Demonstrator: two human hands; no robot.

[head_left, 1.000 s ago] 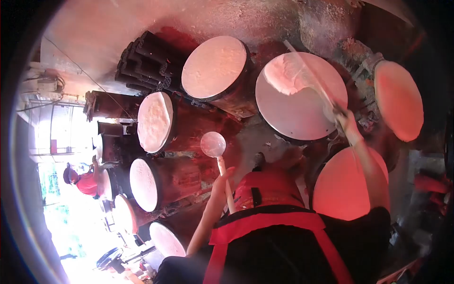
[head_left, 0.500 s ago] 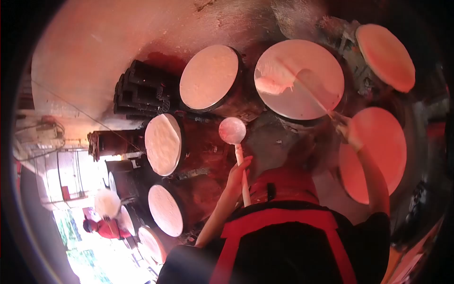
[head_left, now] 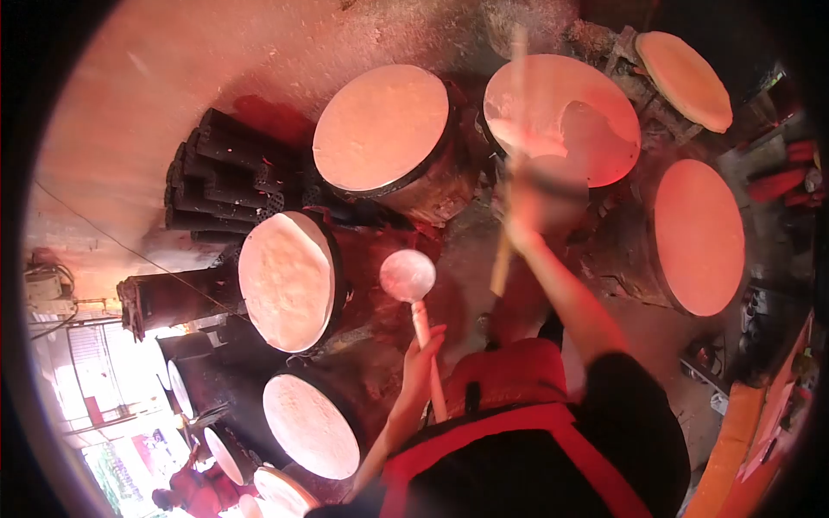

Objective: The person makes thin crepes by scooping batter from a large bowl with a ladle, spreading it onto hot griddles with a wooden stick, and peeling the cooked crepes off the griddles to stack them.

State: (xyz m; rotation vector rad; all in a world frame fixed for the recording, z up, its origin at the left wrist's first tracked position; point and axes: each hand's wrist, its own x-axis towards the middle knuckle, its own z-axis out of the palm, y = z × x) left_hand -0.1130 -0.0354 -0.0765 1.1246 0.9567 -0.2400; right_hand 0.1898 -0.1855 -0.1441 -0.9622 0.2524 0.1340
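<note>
My left hand is wrapped round the wooden handle of a ladle, whose round bowl points away from me over the floor. In my right hand, a long wooden stick stands nearly upright in view, blurred by motion. It crosses the left part of a round griddle, where a pale thin sheet of batter is partly folded back, baring some of the surface. Beside my right hand is a blurred round shape that I cannot make out.
Drum stoves topped with round pale sheets stand around me, including one at upper left, one at left and one at right. Black coal briquettes are stacked by the wall. A person in red is at lower left.
My right hand has moved left, away from the right stove, and the stick has swung from slanted to nearly upright. The view has shifted. My left hand still grips the ladle.
</note>
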